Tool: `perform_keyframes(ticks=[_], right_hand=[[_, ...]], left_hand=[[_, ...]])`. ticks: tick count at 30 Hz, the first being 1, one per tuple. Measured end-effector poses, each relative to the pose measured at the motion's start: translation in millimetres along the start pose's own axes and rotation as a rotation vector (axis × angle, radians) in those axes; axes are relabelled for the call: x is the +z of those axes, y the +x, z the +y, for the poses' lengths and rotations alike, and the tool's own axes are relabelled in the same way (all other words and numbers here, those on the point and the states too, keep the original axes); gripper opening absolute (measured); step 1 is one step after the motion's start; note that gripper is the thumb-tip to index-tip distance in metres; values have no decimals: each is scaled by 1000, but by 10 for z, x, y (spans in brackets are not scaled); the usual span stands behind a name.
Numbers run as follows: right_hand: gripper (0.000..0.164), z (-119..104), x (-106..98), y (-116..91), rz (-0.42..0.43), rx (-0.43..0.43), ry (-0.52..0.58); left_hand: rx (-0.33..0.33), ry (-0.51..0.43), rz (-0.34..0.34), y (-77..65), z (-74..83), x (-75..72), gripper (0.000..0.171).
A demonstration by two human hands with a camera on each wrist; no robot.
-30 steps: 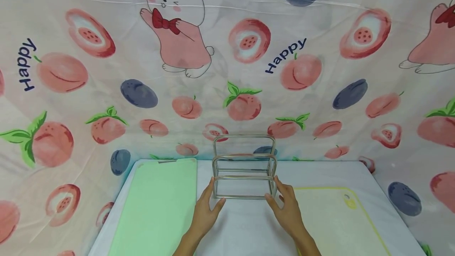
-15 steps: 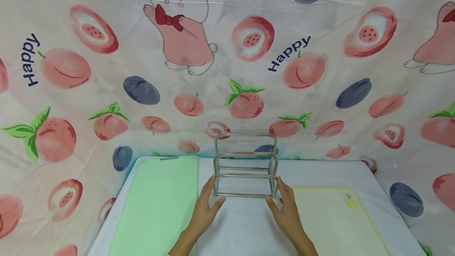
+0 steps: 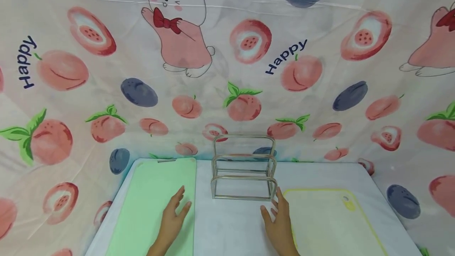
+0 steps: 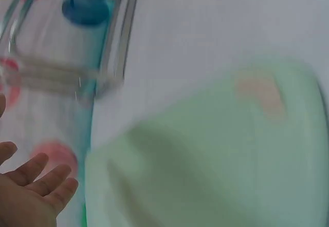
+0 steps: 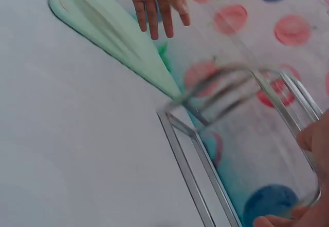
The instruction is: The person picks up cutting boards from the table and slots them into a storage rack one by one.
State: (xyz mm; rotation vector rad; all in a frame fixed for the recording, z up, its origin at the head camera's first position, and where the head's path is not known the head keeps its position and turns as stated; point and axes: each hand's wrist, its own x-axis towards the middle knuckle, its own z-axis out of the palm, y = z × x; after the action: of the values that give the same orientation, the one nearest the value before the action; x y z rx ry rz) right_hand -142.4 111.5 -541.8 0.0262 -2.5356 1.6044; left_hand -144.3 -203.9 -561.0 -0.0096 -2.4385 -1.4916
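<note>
A silver metal wire rack (image 3: 244, 198) with several upright loops stands on the white-covered table. Over the green cutting board (image 3: 153, 185), left of the rack, hovers my left hand (image 3: 171, 220), its fingers spread and nothing in them. In the left wrist view the same hand (image 4: 33, 196) shows at the lower left, palm up to the camera. My right hand (image 3: 279, 224) is at the rack's front right corner, index fingertip right by the frame, fingers relaxed. The right wrist view has the rack (image 5: 186, 170) partly blurred, with the right hand's fingers at its right edge.
On the right lies a pale cutting board (image 3: 327, 216) with a yellow edge and a yellow-rimmed corner hole. White cloth (image 3: 231, 228) covers the table between the boards. A fruit-and-bunny printed curtain (image 3: 227, 78) hangs right behind the rack.
My left hand has left the rack's left side and moved left and toward me over the green board. The right hand has drawn slightly back toward me. The rack stays in place.
</note>
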Motion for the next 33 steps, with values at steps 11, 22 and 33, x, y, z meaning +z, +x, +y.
perform_keyframes(ticks=[11,22,33], right_hand=[[79,-367,727,-374,-344,28,221],[65,-418,1329,-408,-475,75,316],[55,-371,1641,-346,-467,126,253]], left_hand=[[-260,247,87,-288,-350,-997,52],[-286,310,212,-193,-654,-1420,48],[-446,389,47,-10,-793,-1611,54]])
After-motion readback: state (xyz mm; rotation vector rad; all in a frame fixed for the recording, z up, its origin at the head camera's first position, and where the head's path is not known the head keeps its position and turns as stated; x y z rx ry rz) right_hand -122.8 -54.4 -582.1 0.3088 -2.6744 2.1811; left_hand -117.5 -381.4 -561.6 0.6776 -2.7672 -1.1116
